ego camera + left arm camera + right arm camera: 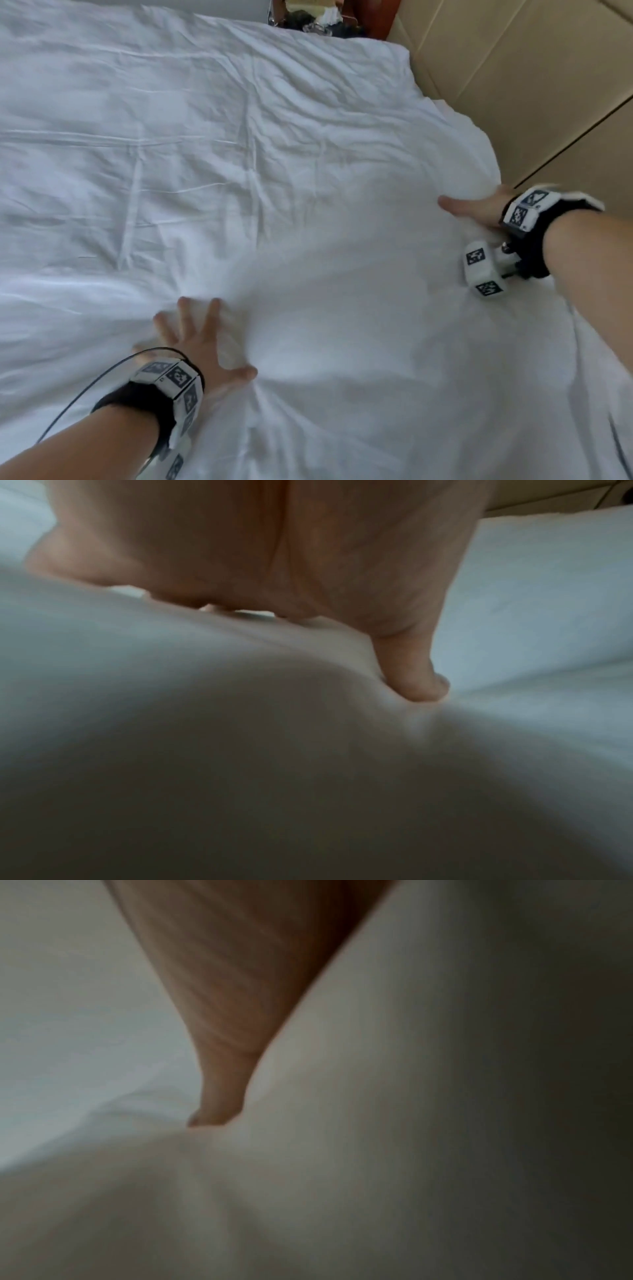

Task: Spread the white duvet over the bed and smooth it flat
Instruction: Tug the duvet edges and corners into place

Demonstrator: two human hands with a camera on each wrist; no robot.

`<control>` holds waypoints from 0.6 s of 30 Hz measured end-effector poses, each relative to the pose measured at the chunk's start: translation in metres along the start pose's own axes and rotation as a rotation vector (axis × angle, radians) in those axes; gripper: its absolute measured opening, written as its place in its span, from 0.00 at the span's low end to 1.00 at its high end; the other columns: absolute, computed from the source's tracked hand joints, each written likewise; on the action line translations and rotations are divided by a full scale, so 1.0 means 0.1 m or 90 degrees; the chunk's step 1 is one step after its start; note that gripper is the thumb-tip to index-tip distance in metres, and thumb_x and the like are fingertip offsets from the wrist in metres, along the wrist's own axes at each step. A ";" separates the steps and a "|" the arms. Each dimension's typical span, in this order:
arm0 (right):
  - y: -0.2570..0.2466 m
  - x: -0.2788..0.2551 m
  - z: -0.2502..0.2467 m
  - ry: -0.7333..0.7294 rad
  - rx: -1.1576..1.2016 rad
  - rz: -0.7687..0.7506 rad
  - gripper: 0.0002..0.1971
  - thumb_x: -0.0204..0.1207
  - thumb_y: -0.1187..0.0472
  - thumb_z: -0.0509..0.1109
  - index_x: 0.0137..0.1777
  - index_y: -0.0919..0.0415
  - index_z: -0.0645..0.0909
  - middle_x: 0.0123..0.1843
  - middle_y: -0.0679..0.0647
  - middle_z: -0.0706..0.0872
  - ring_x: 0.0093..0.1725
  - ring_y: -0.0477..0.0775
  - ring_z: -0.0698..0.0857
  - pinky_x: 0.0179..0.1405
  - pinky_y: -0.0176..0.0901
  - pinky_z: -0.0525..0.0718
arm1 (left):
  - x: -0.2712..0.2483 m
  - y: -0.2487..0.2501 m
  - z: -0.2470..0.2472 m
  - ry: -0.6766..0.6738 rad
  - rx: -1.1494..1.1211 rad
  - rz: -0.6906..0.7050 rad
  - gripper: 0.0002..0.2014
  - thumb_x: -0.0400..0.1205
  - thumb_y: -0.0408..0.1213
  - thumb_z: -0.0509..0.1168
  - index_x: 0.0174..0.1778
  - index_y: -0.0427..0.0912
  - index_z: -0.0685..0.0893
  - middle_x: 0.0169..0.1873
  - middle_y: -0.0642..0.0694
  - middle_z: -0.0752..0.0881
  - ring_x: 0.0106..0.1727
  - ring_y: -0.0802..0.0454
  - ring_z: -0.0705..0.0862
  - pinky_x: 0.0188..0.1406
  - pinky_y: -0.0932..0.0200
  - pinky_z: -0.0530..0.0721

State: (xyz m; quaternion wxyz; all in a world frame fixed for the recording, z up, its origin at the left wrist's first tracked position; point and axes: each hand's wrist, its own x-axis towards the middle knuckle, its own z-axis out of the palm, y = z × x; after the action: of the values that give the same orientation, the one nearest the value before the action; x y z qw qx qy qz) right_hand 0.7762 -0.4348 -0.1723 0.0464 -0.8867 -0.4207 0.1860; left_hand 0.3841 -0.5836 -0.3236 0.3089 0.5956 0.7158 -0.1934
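Observation:
The white duvet (274, 164) covers the bed across almost the whole head view, creased in long folds, with a puffed bulge near its right edge. My left hand (198, 339) lies palm down on it at the lower left, fingers spread and straight, thumb (411, 674) pressing a dent into the cloth (240, 750). My right hand (479, 209) presses flat on the duvet at the right edge beside the wall; its other fingers are hidden behind the bulge. In the right wrist view only the thumb (219, 1112) shows, sunk into the fabric (342, 1177).
A beige padded wall panel (531, 85) runs along the bed's right side, close to my right wrist. Beyond the far edge of the bed stands dark wooden furniture with cluttered items (315, 20). The duvet's right edge hangs down at the lower right (603, 394).

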 end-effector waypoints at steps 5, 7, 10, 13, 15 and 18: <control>0.14 0.07 0.11 0.026 -0.098 -0.050 0.40 0.72 0.39 0.70 0.73 0.71 0.70 0.69 0.70 0.77 0.64 0.70 0.79 0.62 0.53 0.75 | 0.13 0.17 -0.29 0.063 -0.055 0.019 0.60 0.62 0.80 0.57 0.77 0.61 0.25 0.79 0.48 0.23 0.83 0.39 0.31 0.77 0.26 0.53; 0.32 0.20 -0.14 0.060 -0.121 -0.062 0.36 0.73 0.40 0.68 0.66 0.73 0.77 0.61 0.72 0.82 0.59 0.71 0.81 0.58 0.54 0.77 | 0.26 0.23 -0.50 0.089 -0.058 0.023 0.59 0.63 0.81 0.54 0.77 0.61 0.24 0.79 0.48 0.23 0.82 0.38 0.30 0.78 0.27 0.52; 0.63 0.34 -0.38 0.090 -0.218 -0.012 0.48 0.59 0.27 0.59 0.54 0.77 0.83 0.53 0.75 0.85 0.53 0.73 0.84 0.50 0.54 0.79 | 0.41 0.16 -0.83 0.105 -0.032 0.008 0.59 0.60 0.82 0.56 0.76 0.64 0.26 0.79 0.49 0.25 0.82 0.32 0.32 0.74 0.23 0.56; 0.42 0.27 -0.24 0.065 -0.281 0.002 0.30 0.72 0.48 0.71 0.65 0.74 0.76 0.62 0.75 0.81 0.60 0.74 0.81 0.55 0.54 0.79 | 0.56 -0.17 -0.87 0.089 -0.035 -0.020 0.61 0.56 0.82 0.58 0.76 0.67 0.30 0.79 0.46 0.27 0.80 0.26 0.34 0.76 0.25 0.55; 0.06 0.21 -0.15 0.118 -0.351 -0.044 0.31 0.72 0.57 0.71 0.72 0.66 0.65 0.69 0.73 0.72 0.68 0.75 0.73 0.65 0.62 0.75 | 0.57 -0.39 -0.73 0.048 -0.012 -0.050 0.63 0.55 0.83 0.57 0.78 0.63 0.29 0.77 0.43 0.28 0.79 0.24 0.36 0.80 0.31 0.52; -0.57 0.13 -0.10 0.195 -0.421 -0.222 0.36 0.75 0.49 0.66 0.80 0.51 0.53 0.80 0.63 0.59 0.77 0.68 0.61 0.72 0.66 0.64 | 0.59 -0.57 -0.43 0.011 0.022 -0.075 0.66 0.55 0.84 0.54 0.78 0.56 0.23 0.77 0.41 0.23 0.78 0.25 0.29 0.78 0.27 0.51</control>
State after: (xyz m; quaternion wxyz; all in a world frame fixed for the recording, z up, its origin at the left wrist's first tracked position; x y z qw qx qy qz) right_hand 0.7459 -0.3873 -0.1536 -0.1485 -0.7867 -0.5901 -0.1040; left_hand 0.3138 -0.5245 -0.3369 0.2802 0.5592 0.7490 -0.2185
